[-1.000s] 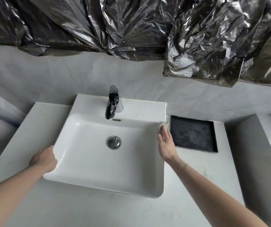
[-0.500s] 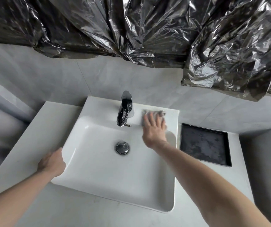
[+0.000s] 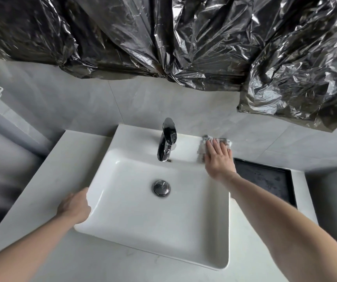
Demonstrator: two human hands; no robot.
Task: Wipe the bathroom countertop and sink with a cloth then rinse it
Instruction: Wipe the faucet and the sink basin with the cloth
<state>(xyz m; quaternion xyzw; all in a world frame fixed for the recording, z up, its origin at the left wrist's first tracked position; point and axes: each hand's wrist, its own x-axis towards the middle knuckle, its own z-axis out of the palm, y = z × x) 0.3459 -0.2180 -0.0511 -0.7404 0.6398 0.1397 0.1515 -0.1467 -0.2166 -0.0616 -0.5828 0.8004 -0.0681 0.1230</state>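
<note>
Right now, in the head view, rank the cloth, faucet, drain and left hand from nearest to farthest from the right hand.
1. Cloth: under the right hand, at the sink's back right corner.
2. Faucet: just to its left, on the back ledge.
3. Drain: in the basin's middle.
4. Left hand: on the sink's front left rim.

A white rectangular sink (image 3: 123,226) sits on a pale worktop (image 3: 47,171). The right hand (image 3: 218,157) presses flat, fingers straight, on a grey cloth (image 3: 203,147) at the sink's back right corner, right of the chrome faucet (image 3: 166,145). The left hand (image 3: 75,206) rests on the sink's left rim. A chrome drain (image 3: 161,187) lies mid-basin. A black tray (image 3: 265,180) sits right of the sink; black plastic sheeting (image 3: 184,37) hangs above.
</note>
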